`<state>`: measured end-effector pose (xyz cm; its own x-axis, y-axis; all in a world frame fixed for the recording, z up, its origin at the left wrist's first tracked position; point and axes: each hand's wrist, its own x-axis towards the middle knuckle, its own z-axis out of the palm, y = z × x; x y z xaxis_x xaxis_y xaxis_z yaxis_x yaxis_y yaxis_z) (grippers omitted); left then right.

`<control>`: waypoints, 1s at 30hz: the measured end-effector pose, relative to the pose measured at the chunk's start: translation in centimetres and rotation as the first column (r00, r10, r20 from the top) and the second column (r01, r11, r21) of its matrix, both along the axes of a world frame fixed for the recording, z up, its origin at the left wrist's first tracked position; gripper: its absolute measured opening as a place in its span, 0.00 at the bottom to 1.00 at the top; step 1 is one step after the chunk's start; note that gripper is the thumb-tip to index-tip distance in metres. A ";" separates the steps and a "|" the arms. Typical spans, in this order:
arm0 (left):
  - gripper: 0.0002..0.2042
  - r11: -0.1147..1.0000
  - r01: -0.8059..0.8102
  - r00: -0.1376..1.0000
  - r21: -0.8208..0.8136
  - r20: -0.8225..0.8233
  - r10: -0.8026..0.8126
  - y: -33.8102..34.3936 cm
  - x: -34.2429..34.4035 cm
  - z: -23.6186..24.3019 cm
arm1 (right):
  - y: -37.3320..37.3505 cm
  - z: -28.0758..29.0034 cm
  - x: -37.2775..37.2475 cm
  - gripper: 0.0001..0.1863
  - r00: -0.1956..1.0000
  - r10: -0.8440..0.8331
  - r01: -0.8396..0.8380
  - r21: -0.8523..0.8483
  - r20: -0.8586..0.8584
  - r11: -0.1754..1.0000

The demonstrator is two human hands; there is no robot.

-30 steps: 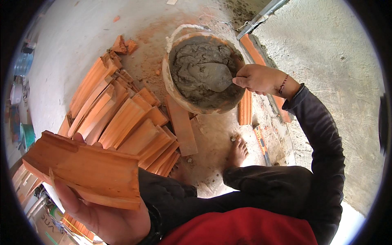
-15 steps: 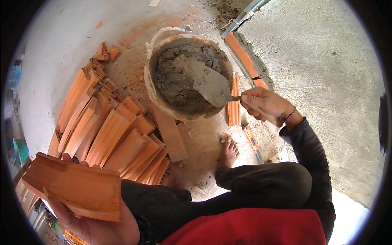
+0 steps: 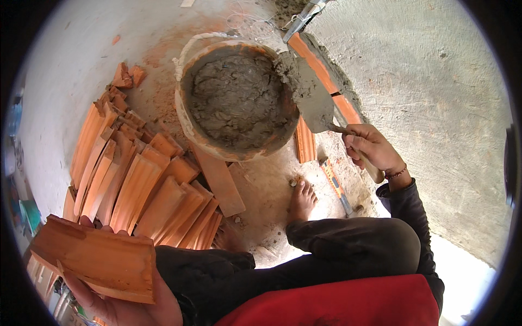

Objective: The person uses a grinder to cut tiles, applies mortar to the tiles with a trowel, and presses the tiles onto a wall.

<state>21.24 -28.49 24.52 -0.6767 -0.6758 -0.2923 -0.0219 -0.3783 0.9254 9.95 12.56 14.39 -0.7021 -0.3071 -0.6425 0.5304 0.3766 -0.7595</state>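
Note:
My right hand (image 3: pixel 372 149) grips the wooden handle of a steel trowel (image 3: pixel 311 98) loaded with grey mortar, its blade held over the right rim of the round mortar basin (image 3: pixel 185 114). Wet grey mortar (image 3: pixel 236 100) fills the basin. My left hand (image 3: pixel 122 304) holds an orange clay tile (image 3: pixel 95 258) flat at the lower left, fingers under it and thumb at its upper edge. My bare foot (image 3: pixel 302 200) rests on the floor below the basin.
A stack of orange clay tiles (image 3: pixel 136 179) lies left of the basin, with broken pieces (image 3: pixel 126 75) above it. A row of laid tiles (image 3: pixel 321 73) runs along the plastered wall (image 3: pixel 429 108) on the right. A spirit level (image 3: pixel 336 183) lies by my foot.
My right hand has lifted the trowel out of the basin with mortar on it and drawn it right, toward the wall. The left hand still holds the tile.

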 end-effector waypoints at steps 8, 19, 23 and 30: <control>0.29 0.960 0.278 0.957 -0.013 -0.076 -0.278 -0.4 0.6 -0.2 | -5.7 -0.3 -1.3 0.10 0.638 0.529 -0.152 0.582 -0.560 0.799; 0.33 0.993 0.071 0.994 0.094 -0.086 -0.063 0.0 1.1 0.7 | -10.0 2.3 -5.8 0.12 0.421 0.849 -0.177 0.889 -0.319 0.422; 0.34 0.986 0.082 0.992 0.148 -0.103 -0.067 0.3 0.7 0.6 | -10.3 0.8 -8.6 0.14 0.377 0.885 -0.489 0.753 -0.273 0.441; 0.33 0.990 0.138 0.990 0.023 -0.035 -0.137 -0.8 1.0 0.1 | -11.0 1.0 -10.1 0.18 0.755 0.642 -0.634 0.396 0.131 0.664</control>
<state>22.27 -29.32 24.60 -0.7725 -0.5683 -0.2833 -0.0443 -0.3968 0.9168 -0.20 1.55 15.39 -0.4431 -0.4089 -0.7977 0.0349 0.8813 -0.4712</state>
